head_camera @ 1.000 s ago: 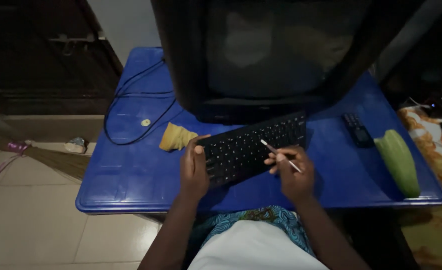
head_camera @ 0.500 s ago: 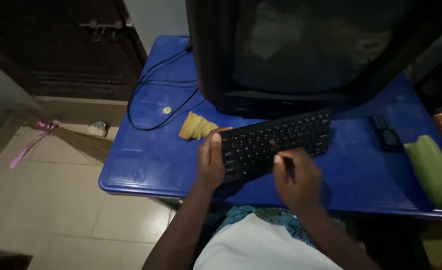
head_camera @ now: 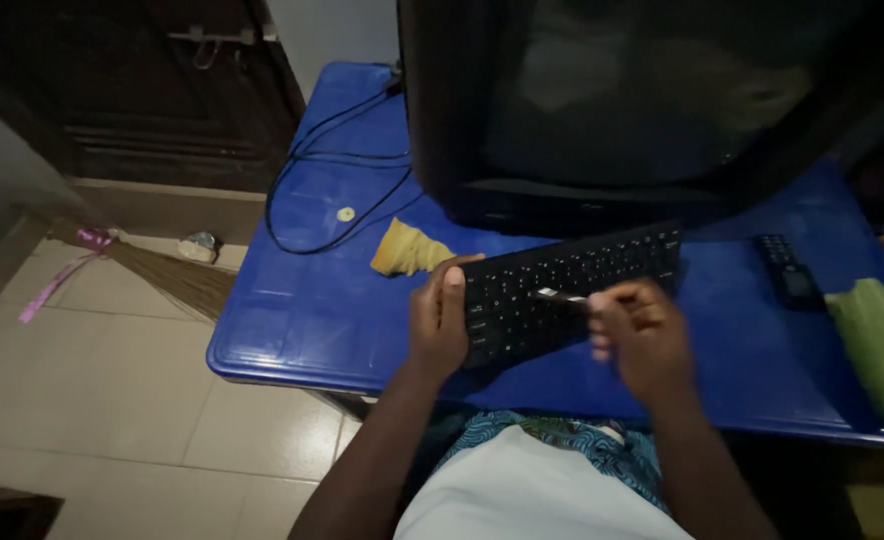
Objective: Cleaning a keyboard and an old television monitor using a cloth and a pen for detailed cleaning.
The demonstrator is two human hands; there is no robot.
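Head view looks down on a blue counter (head_camera: 292, 330) with a black keyboard (head_camera: 567, 290) lying tilted near its front edge, just below a big dark television (head_camera: 652, 100). At the keyboard's 9 o'clock end, the left hand (head_camera: 439, 325) is closed around the edge, thumb on top of the keys. The right hand (head_camera: 642, 335) sits at the keyboard's 4 o'clock, fingers pinched around a thin pale stick (head_camera: 560, 296) whose tip rests on the keys near the middle; what kind of stick it is cannot be told in the dim light. A crumpled yellow cloth (head_camera: 407, 250) lies on the counter just beside the left hand, at its 11 o'clock. Further toward 10 o'clock, a black cable (head_camera: 332, 190) loops around a small pale disc (head_camera: 346, 214). At the keyboard's 3 o'clock lies a black remote (head_camera: 790, 270), and beyond it a green oblong object (head_camera: 877, 345). A broom (head_camera: 152, 275) lies on the tiled floor (head_camera: 92, 400) at 9 o'clock.
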